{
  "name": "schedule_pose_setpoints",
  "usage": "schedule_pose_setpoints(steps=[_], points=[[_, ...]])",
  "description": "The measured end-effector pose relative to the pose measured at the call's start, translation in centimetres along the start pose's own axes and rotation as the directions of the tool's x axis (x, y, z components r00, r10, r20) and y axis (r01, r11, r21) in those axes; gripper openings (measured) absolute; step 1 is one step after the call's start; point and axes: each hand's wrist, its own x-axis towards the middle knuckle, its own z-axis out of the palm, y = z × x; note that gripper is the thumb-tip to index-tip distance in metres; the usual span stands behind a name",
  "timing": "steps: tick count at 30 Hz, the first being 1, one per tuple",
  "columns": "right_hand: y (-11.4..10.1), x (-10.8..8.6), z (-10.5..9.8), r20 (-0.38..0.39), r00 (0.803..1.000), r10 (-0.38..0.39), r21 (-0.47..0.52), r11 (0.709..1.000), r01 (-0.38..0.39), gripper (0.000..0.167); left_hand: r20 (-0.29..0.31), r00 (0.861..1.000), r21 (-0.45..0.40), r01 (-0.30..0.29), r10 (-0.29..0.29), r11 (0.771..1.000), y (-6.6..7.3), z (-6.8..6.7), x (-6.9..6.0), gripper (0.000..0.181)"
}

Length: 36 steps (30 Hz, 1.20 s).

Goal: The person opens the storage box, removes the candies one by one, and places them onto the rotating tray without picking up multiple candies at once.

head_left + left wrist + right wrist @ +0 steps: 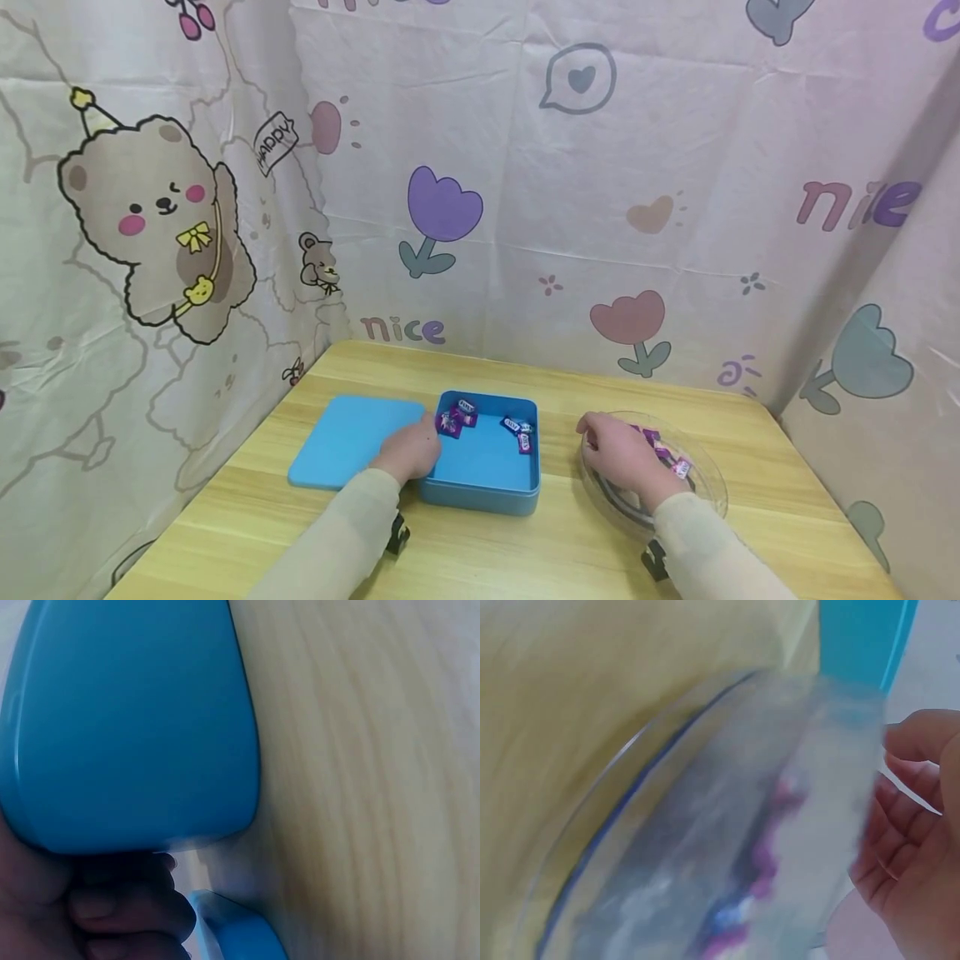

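Pale wood-grain tabletop [555, 542] with a blue squarish plastic box [480, 498] mid-scene, left hand [412, 448] gripping its left wall. Right hand [618, 454] is at the clear round dish [708, 457] on the right, fingers loosely bent, can't tell if it's holding anything. Both contain small purple-wrapped candies [681, 468]. Probably mid-pick; calls for a light pinch. Right wrist cam shows the palm, only head shows inside the box.
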Motion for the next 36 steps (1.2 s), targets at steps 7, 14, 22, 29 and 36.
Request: schedule_pose_setpoints(steps=[7,14,22,29,36], points=[[-2.5,0.6,0.0,0.01,1.0,-0.026,0.038,0.999,0.026,0.029,-0.006,1.0,-0.005,-0.002,0.002,1.0,0.1,0.0,0.0,0.059],[-4.7,1.2,0.2,-0.004,0.993,-0.116,0.026,0.993,0.116,0.027,-0.014,1.0,-0.005,-0.006,0.006,1.0,0.1,0.0,0.0,0.058],[-6.8,2.5,0.8,0.019,0.972,-0.234,-0.015,0.972,0.235,0.032,-0.011,1.0,-0.013,-0.001,0.001,1.0,0.0,0.2,0.2,0.059],[-8.4,3.5,1.8,0.082,0.968,-0.238,-0.061,0.968,0.243,0.032,-0.019,1.0,-0.005,-0.003,0.003,1.0,0.0,0.1,0.1,0.058],[-9.2,4.2,2.6,0.125,0.954,-0.274,-0.187,0.937,0.294,0.027,-0.022,1.0,0.008,-0.015,0.016,1.0,0.1,0.0,-0.1,0.057]])
